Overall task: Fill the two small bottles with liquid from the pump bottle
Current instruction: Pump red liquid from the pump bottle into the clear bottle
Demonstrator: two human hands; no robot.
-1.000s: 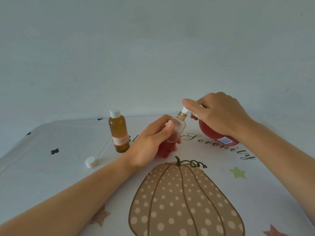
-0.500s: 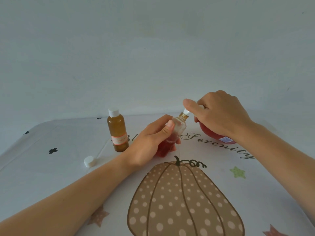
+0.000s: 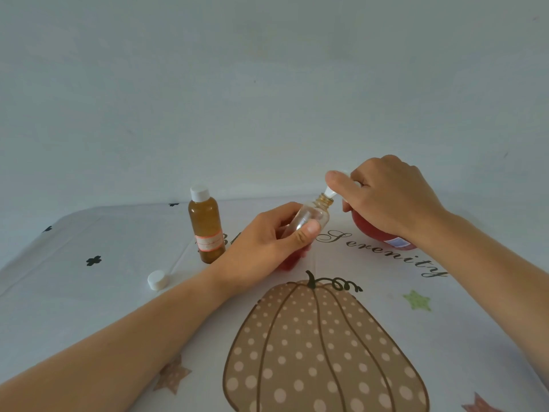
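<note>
A plain pale wall (image 3: 267, 84) rises behind the counter (image 3: 104, 233), which is covered by a white cloth (image 3: 490, 337) printed with a large dotted pumpkin (image 3: 323, 352), small stars and script lettering (image 3: 383, 251).

Near the middle, the left hand (image 3: 267, 245) grips the clear small bottle (image 3: 312, 217), with fingers wrapped behind it and the thumb pressed across its front. This bottle is uncapped and leans with its neck towards the right. Red liquid shows at its bottom, below the hand.

Just to the right, the right hand (image 3: 389, 200) is curled over the top of the pump bottle (image 3: 374, 230), whose round red body stands on the cloth under the palm. The forefinger lies along the white nozzle (image 3: 329, 191), and the nozzle's tip meets the mouth of the clear bottle.

To the left of the left hand and apart from it, the amber small bottle (image 3: 206, 227) stands upright with its white cap on. A loose white cap (image 3: 156, 280) lies on the cloth further left, beside the left forearm.
</note>
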